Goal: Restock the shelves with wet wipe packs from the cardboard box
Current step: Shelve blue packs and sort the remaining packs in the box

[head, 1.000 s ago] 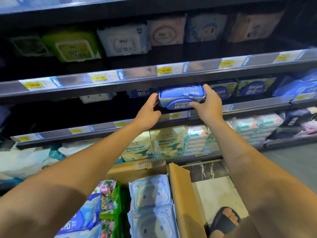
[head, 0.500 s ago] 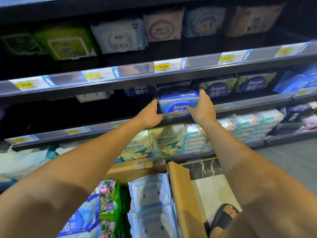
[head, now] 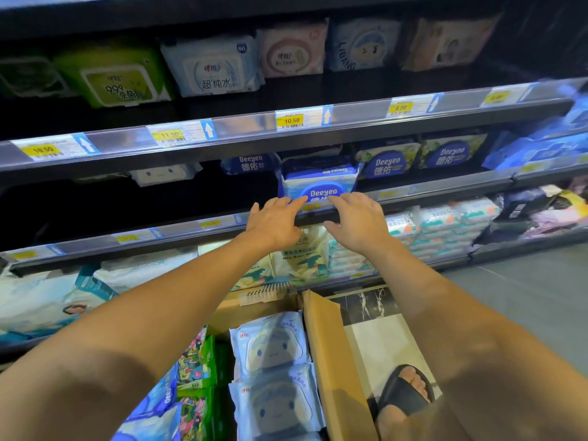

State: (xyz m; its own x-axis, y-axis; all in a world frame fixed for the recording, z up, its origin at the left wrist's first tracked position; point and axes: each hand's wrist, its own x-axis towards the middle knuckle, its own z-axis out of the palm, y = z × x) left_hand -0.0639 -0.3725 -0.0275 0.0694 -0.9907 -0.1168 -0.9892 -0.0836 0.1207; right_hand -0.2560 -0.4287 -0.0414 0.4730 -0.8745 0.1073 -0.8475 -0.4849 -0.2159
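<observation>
The blue Deeyeo pack stands on its long side at the front edge of the middle shelf, its dark blue oval label facing outward, between other Deeyeo packs set further back. The fingertips of the left hand and right hand rest at its lower front edge. Below, the cardboard box is open, its right flap raised. Inside, two pale blue cartoon-face packs lie flat along its right wall, green patterned packs beside them, and blue packs to the left.
</observation>
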